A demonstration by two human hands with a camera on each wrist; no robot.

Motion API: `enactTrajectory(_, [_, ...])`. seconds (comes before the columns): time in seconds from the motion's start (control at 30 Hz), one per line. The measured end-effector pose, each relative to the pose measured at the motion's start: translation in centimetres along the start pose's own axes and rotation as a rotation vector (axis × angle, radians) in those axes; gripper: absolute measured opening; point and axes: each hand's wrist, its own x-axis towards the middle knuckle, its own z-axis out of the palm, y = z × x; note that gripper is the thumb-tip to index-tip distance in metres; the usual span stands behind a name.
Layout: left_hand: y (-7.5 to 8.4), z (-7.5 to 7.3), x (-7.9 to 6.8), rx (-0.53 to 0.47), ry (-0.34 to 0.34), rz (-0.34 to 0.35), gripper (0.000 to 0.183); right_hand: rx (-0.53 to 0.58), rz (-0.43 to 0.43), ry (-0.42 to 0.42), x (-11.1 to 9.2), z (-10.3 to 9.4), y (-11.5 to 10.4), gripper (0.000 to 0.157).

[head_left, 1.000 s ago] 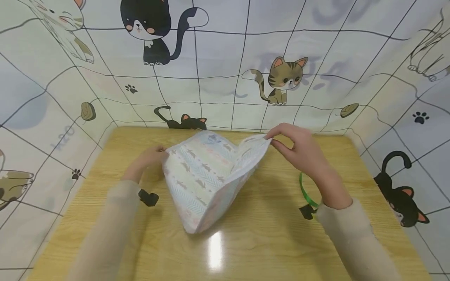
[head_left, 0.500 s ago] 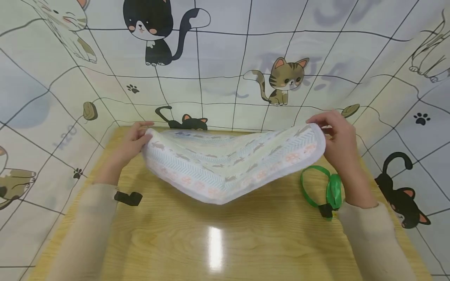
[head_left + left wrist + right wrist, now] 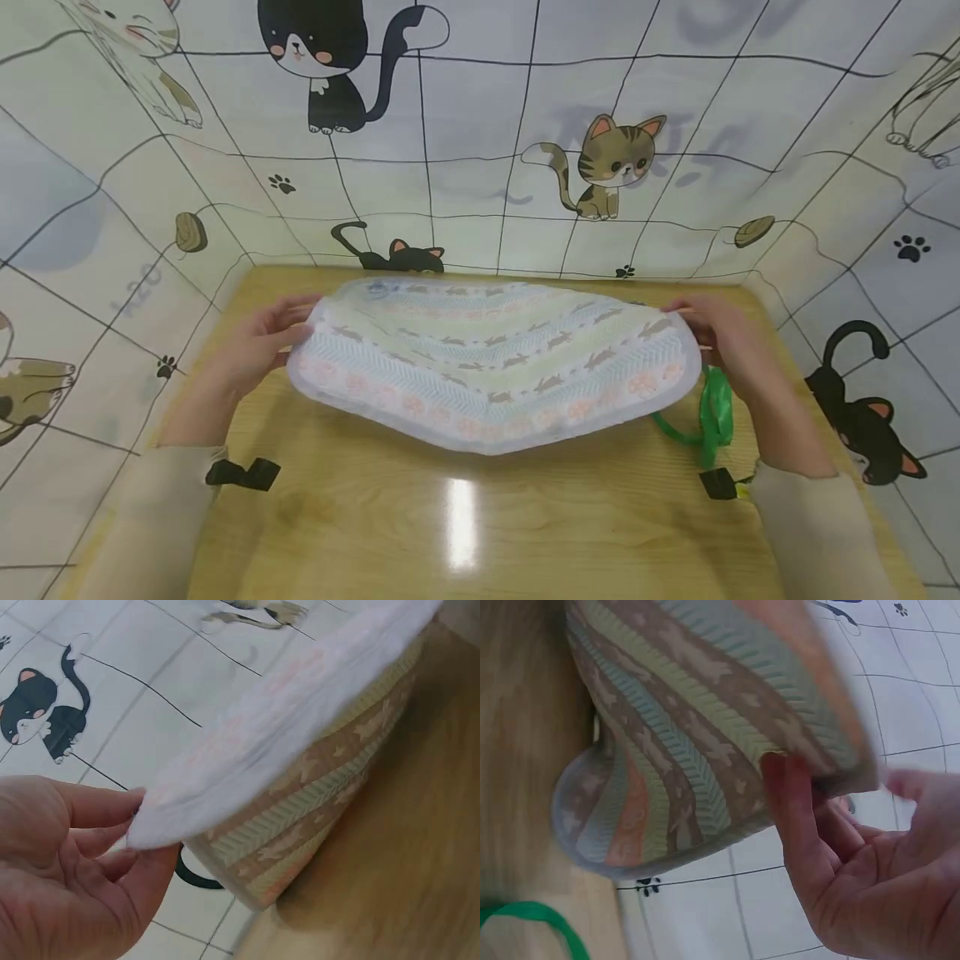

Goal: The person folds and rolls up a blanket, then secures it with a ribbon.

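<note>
While the left grip [image 3: 258, 346] pinches one end of a soft cloth [image 3: 487, 371], the right grip [image 3: 727, 333] pinches the other end, so the cloth is spread wide between them. Neither grip has let go. The cloth is up over the back part of the counter [image 3: 562, 533], and its near edge dips down in the middle like a big smile. I cannot tell if the far edge touches the counter. The cloth has a pale rim, rows of little grey bunnies, blue zigzag stripes and pink shapes. Seen from the left wrist, the top looks white and fluffy, and the underside has stripes too. There, the thumb is under the edge and a finger is on top.

Just beside the right grip is a shiny green ribbon [image 3: 716, 408], and the cloth covers some of it. Both arms have cream sleeves, a left sleeve [image 3: 161, 517] and a right sleeve [image 3: 817, 529]. One black piece [image 3: 243, 474] sits by the left cuff, and another black bit [image 3: 718, 483] is near the right cuff. Behind the counter is a white wall [image 3: 465, 187] with cats on it. One is a stripy brown cat [image 3: 611, 167], and one is a black and white cat [image 3: 337, 104].
</note>
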Motion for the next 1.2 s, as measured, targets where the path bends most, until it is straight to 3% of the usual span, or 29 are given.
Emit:
enactTrajectory(0.1, [-1.1,0.4,-0.6,0.149,-0.009,-0.084,0.041,-0.074,0.072,-0.121,-0.8,0.1,1.5,0.038])
enactTrajectory(0.23, [-2.9,0.6,-1.4,0.25,-0.047,-0.174,0.038,-0.103,0.134,-0.226,-1.5,0.6,3.6,0.048])
enactTrajectory(0.5, [-6.4,0.4,-3.2,0.25,-0.149,-0.249,0.047,-0.119,0.209,-0.308,-2.8,1.4,7.1,0.046])
enactTrajectory(0.73, [-8.0,0.2,-4.8,0.356,-0.19,-0.292,0.042,-0.111,0.26,-0.41,-3.9,1.8,8.8,0.044])
enactTrajectory(0.97, [-8.2,0.3,-5.6,0.456,-0.213,-0.28,0.035,-0.157,0.279,-0.509,-4.3,2.0,9.5,0.036])
enactTrajectory(1.1, [-8.0,0.4,-5.3,0.519,-0.183,-0.231,0.036,-0.244,0.234,-0.483,-4.0,2.1,9.8,0.027])
enactTrajectory(1.2, [-8.0,0.2,-4.5,0.505,-0.157,-0.204,0.046,-0.279,0.214,-0.445,-3.5,2.0,10.0,0.025])
